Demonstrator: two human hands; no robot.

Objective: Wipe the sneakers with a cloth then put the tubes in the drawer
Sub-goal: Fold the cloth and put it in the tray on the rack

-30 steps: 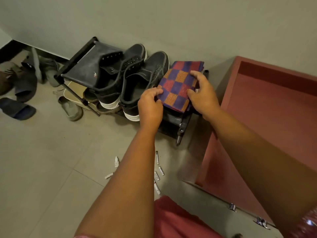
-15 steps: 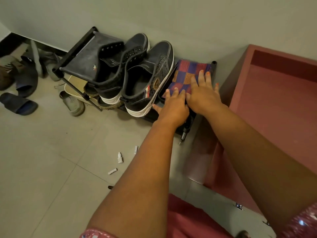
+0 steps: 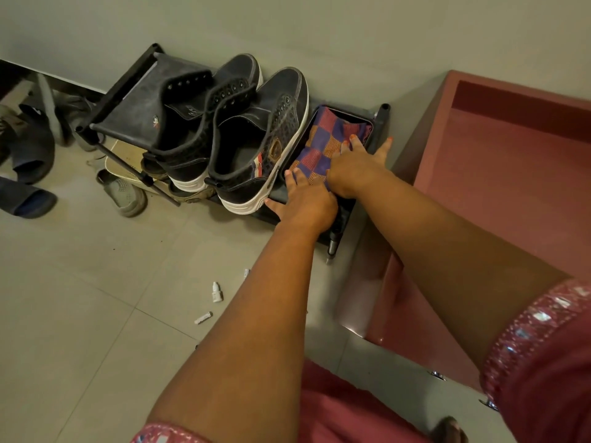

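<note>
Grey tiled floor (image 3: 80, 282) w/ plain grey wall (image 3: 319, 27); sandals (image 3: 28, 199) at left.

No text, brand or number can be read with certainty. The right-hand sneaker (image 3: 256, 148), near the middle of the frame, bears a small gold-edged badge on its side, too blurred to read. The left sneaker's (image 3: 192, 123) tongue has pale lettering, illegible. The small tubes (image 3: 216, 292) on the floor, lower middle, show only indistinct print.

Two dark sneakers (image 3: 230, 135) sit mid-frame. A folded checked cloth (image 3: 326, 142) lies just right. Small white tubes (image 3: 216, 292) lie lower down. The pink drawer (image 3: 511, 193) is open, far right.
</note>
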